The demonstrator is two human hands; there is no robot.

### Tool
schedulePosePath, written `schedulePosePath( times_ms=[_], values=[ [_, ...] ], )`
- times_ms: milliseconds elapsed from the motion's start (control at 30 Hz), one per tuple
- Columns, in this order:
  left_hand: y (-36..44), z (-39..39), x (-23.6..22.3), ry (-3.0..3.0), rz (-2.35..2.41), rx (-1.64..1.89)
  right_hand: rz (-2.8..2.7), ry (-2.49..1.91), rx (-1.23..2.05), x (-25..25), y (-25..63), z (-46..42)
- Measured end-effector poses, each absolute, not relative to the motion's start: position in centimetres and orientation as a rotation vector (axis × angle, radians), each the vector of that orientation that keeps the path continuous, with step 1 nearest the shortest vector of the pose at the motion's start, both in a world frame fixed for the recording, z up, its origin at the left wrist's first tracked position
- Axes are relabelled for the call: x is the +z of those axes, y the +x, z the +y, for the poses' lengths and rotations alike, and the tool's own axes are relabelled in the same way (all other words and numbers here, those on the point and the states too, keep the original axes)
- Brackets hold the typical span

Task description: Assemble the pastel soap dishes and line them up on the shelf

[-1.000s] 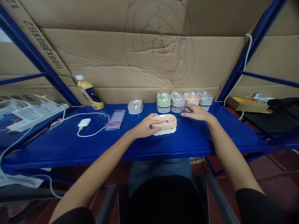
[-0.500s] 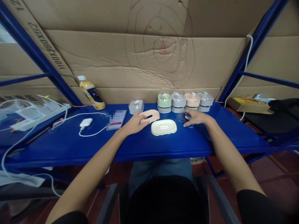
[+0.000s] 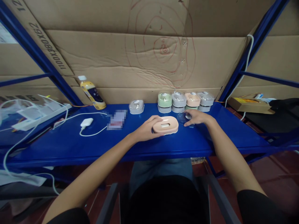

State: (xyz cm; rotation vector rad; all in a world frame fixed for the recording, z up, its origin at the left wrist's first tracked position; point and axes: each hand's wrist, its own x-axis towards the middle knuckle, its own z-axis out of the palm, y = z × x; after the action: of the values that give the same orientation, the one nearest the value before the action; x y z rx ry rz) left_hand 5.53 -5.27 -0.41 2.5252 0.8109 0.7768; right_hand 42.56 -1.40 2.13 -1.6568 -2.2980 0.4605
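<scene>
Left hand (image 3: 146,130): clamped on peach soap dish (image 3: 168,125) | right hand (image 3: 198,118): grip unclear, on clear disc (image 3: 181,118) | shelf edge (image 3: 116,157) near

left hand (image 3: 146,130) 1 | right hand (image 3: 197,117) 1 | peach soap dish (image 3: 165,125) 1 | soap-dish stacks (image 3: 177,102) 4 | lone grey dish (image 3: 136,106) 1 | bottle (image 3: 92,95) 1

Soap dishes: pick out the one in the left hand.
The peach dish out front, gripped by the left hand; the other peach dish stands untouched in the back row.
</scene>
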Motion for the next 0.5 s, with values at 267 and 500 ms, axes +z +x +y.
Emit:
schedulePosePath(
  times_ms=[267,500],
  values=[
    [6.1,-5.0,0.0,2.362,1.005,0.796,-2.304,-1.519,0.248,4.0,41.4,-3.2],
    [6.2,-4.6,0.3,2.292,1.048,0.743,-2.235,-1.23,0.155,4.6,39.9,-4.4]
  ],
)
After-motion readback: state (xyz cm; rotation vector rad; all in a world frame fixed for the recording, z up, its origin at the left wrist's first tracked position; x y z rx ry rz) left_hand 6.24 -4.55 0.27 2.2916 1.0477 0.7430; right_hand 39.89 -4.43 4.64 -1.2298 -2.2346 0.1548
